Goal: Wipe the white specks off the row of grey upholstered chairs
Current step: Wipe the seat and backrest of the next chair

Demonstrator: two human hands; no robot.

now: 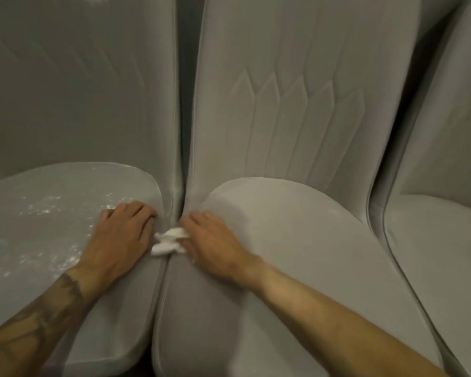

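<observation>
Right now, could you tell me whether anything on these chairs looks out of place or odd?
Yes: the left seat is scattered with white specks, while the middle seat looks clean. A crumpled white wad sits over the gap between them, pinched by the right hand; the left hand rests on the speckled seat.

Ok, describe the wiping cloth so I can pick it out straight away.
Find the narrow gap between the left grey upholstered seat cushion and the middle grey seat cushion. Both hands meet there, and the small crumpled white cloth lies over that gap, gripped by the right hand, beside the left hand. It is the only bright white, wadded thing amid smooth grey fabric.
</observation>
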